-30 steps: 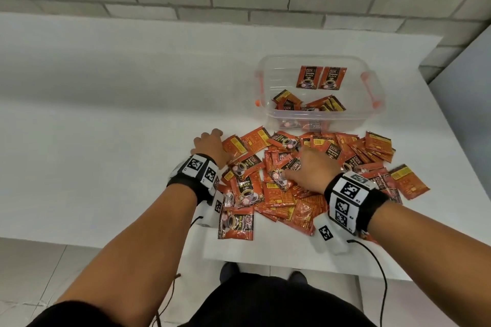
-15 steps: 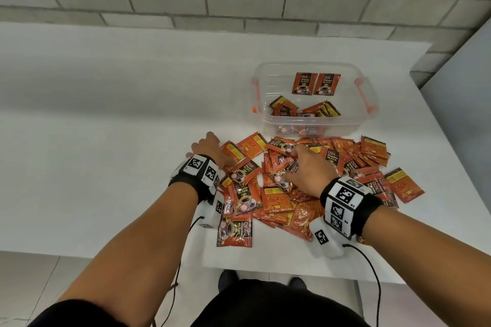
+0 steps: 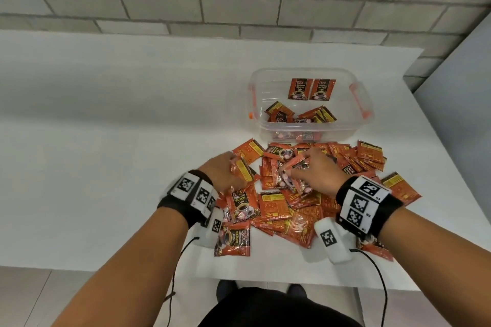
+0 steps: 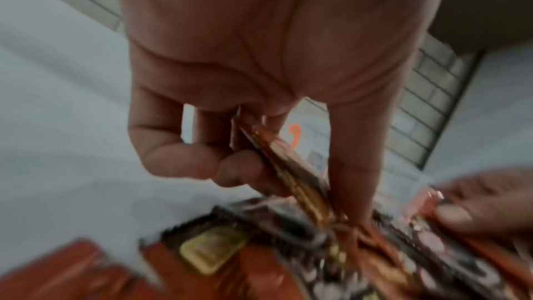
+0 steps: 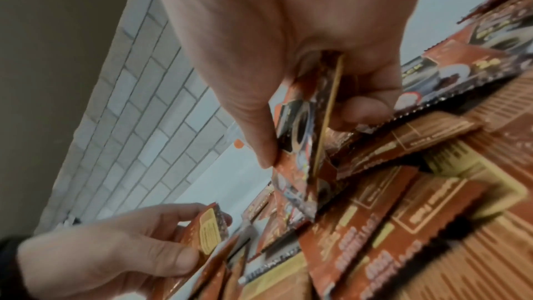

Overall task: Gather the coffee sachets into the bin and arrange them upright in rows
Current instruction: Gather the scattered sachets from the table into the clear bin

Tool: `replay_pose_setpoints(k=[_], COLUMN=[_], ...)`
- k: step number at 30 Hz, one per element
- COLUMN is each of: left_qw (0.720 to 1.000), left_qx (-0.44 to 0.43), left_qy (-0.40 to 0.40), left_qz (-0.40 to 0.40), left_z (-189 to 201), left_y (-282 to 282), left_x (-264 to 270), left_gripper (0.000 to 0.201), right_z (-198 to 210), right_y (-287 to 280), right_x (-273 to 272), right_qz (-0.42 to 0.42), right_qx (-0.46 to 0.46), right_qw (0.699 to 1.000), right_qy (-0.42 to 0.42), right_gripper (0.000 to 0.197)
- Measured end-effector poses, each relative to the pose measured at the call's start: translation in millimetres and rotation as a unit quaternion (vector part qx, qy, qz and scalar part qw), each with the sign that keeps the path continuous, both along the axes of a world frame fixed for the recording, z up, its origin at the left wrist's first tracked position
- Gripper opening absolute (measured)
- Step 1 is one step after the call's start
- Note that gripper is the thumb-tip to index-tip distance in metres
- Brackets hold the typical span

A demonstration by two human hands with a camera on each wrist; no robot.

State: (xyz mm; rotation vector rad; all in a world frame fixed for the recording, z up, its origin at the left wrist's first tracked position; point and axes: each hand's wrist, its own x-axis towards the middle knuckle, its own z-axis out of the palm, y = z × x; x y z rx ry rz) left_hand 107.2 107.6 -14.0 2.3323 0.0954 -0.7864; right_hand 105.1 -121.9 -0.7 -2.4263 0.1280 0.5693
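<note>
Upright sachets [image 3: 311, 89] against far wall of clear bin [image 3: 345, 73] — "D2X", "BLACK", "Coffee" readable on fronts. Loose sachet [image 3: 279, 116] lying inside same bin — "D2X". Sachet [image 3: 240, 204] in heap before bin, beside left wristband — "D2X BLACK Coffee". Sachet [image 3: 350, 168] nearer bin, right part of heap — "D2X". Wristband tags [image 3: 361, 200] show square code patterns; small digits beside them illegible. Back-panel print on heap too small to read.

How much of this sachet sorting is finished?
Barely begun. Two sachets stand upright against the far wall of the bin, with a few loose ones beside them. The left hand and right hand each grip sachets. Most remain in the pile on the table.
</note>
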Motion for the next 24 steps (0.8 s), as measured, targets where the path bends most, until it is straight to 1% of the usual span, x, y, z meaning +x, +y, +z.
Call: replay_pose_setpoints(k=[1,3,5,7,8,10,12,13,15,18,19,21,24], left_qw=[1.000,0.998,0.995,0.993,0.992,0.992,0.994,0.996,0.997,0.997,0.997,0.996,0.993], left_qx=[0.016,0.053,0.094,0.113,0.119,0.116,0.085,0.066,0.041,0.013,0.018,0.054,0.106], left_qy=[0.008,0.003,-0.015,-0.026,-0.032,-0.052,-0.061,-0.059,-0.055,-0.052,-0.050,-0.048,-0.055], left_qz=[-0.008,-0.022,-0.036,-0.029,-0.024,-0.019,-0.001,0.011,0.031,0.062,0.063,0.049,0.017], left_z=[-5.8,-12.1,-15.3,-17.0,-17.2,-18.2,-17.5,-16.2,-13.6,-11.1,-11.9,-15.0,-22.1], left_y=[-4.0,-9.2,-10.9,-11.2,-11.7,-12.0,-10.8,-9.5,-5.3,-3.4,-5.3,-13.0,-25.9], left_x=[-0.5,2.6,5.8,7.1,7.4,9.0,11.3,12.6,18.2,31.5,37.2,48.1,58.0], left_gripper=[0.063,0.058,0.058,0.064,0.069,0.072,0.060,0.053,0.046,0.051,0.055,0.064,0.065], right_z=[-2.7,-7.9,-13.6,-16.5,-18.1,-20.9,-23.0,-23.6,-23.8,-21.2,-19.3,-14.6,-4.7], right_y=[2.9,10.3,16.3,20.8,22.5,24.6,25.1,25.0,24.3,21.1,19.7,16.1,9.8], right_x=[1.0,4.2,5.4,5.5,5.8,6.6,6.6,6.3,6.9,6.8,6.3,5.7,5.6], right_qz=[0.009,0.027,0.041,0.041,0.036,0.027,0.017,0.013,0.005,-0.009,-0.011,-0.010,-0.011], right_qx=[-0.021,-0.055,-0.083,-0.101,-0.100,-0.095,-0.091,-0.087,-0.078,-0.062,-0.058,-0.046,-0.021], right_qw=[1.000,0.998,0.996,0.994,0.994,0.995,0.996,0.996,0.997,0.998,0.998,0.999,1.000], right_qy=[0.003,0.009,0.004,-0.006,-0.006,-0.005,-0.007,-0.010,-0.018,-0.025,-0.022,-0.015,-0.012], right_gripper=[0.048,0.053,0.067,0.082,0.084,0.078,0.070,0.069,0.068,0.063,0.061,0.059,0.053])
